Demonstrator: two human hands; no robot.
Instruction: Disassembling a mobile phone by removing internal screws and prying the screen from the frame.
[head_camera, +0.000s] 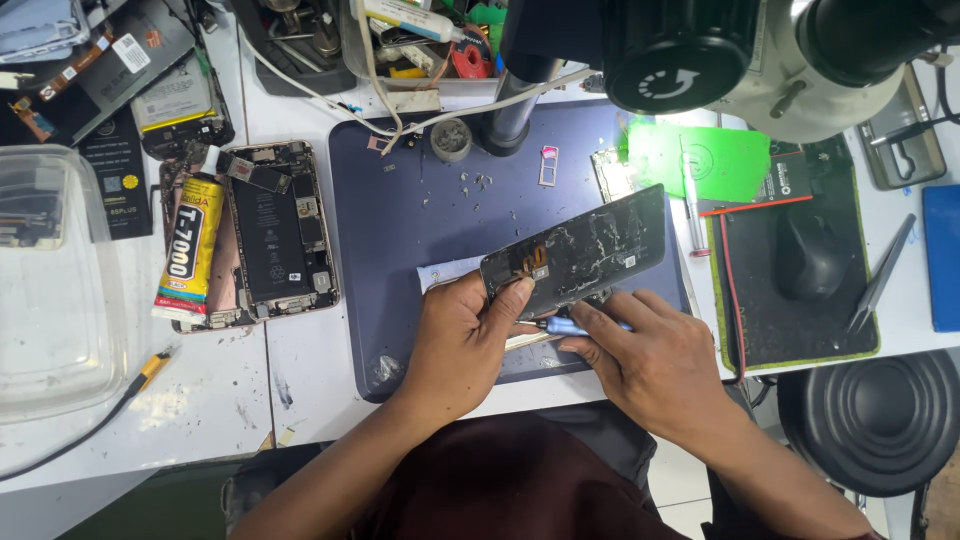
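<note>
Left hand (462, 335) gripping — right hand (645, 355) pinching.

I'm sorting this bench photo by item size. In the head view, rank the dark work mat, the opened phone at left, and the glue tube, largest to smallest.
1. Dark work mat
2. Opened phone
3. Glue tube, lying partly on the phone, so equally near the camera.

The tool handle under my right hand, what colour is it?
Blue: the tool handle shows beneath the right hand in the head view.

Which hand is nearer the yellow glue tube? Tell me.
Left. The left hand sits right of the yellow glue tube; the right hand lies farther right.
</note>
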